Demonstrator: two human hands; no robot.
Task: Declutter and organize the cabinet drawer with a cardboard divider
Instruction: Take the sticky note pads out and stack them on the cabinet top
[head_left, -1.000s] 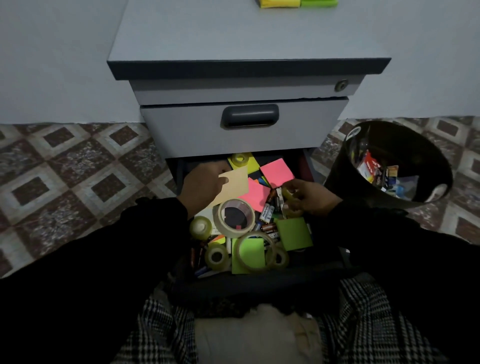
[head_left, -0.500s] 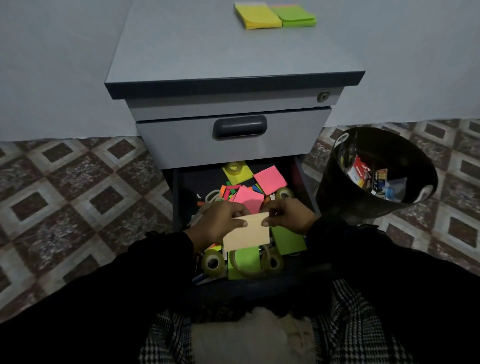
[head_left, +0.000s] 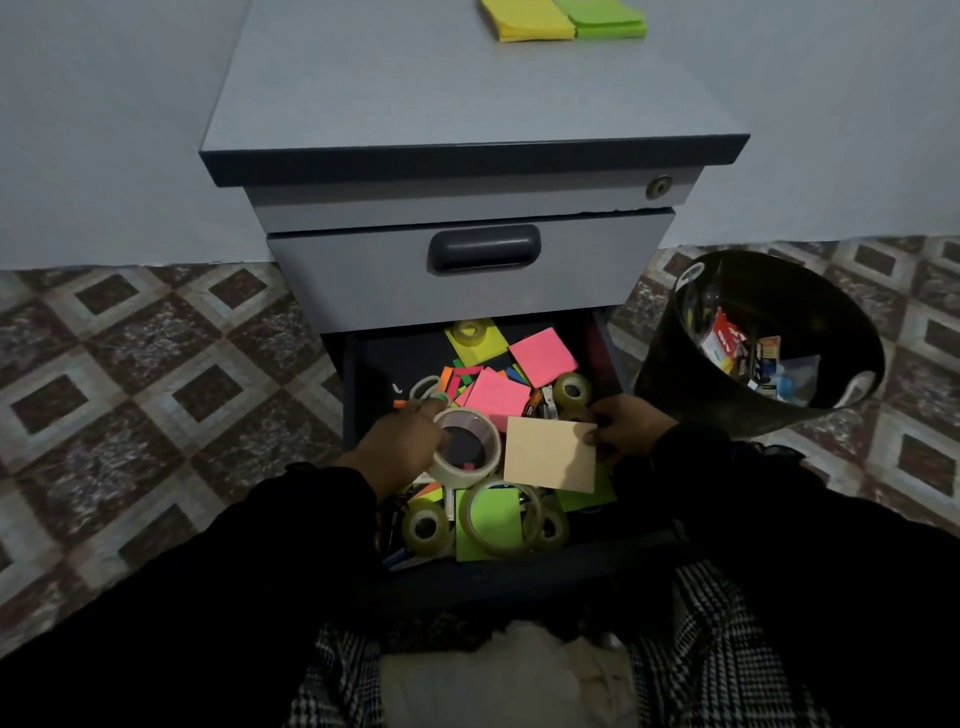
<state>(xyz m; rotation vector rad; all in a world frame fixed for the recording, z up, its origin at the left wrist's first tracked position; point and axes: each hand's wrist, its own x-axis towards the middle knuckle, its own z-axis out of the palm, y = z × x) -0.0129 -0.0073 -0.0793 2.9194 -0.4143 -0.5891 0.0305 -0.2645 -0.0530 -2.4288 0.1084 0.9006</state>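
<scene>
The tan cardboard divider (head_left: 550, 453) was held flat over the near right part of the open bottom drawer (head_left: 349, 395), above the clutter rather than standing in it. The person's right hand (head_left: 626, 427) pinched it at its upper right corner, thumb on the top face. Just beside the card's left edge, the left hand (head_left: 397, 447) gripped a wide roll of pale masking tape (head_left: 465, 448), fingers curled around its outer rim; whether the roll was lifted or only tilted against the pile I could not tell in that dim light. Under and around them lay pink sticky notes (head_left: 496, 397), a second pink pad (head_left: 543, 356) farther back, a yellow pad (head_left: 475, 345) with a small clear tape roll on it, and a green pad (head_left: 491, 519) near the front edge ringed by a large clear tape roll (head_left: 530, 512). A smaller tape roll (head_left: 427, 527) sat at the front left, another (head_left: 571, 389) at the back right. The drawer above (head_left: 467, 270) was closed. On the cabinet top (head_left: 441, 93) lay yellow and green pads (head_left: 566, 21) side by side. A black waste bin (head_left: 753, 343) with scraps in it stood to the right on the patterned tile floor (head_left: 156, 364).
</scene>
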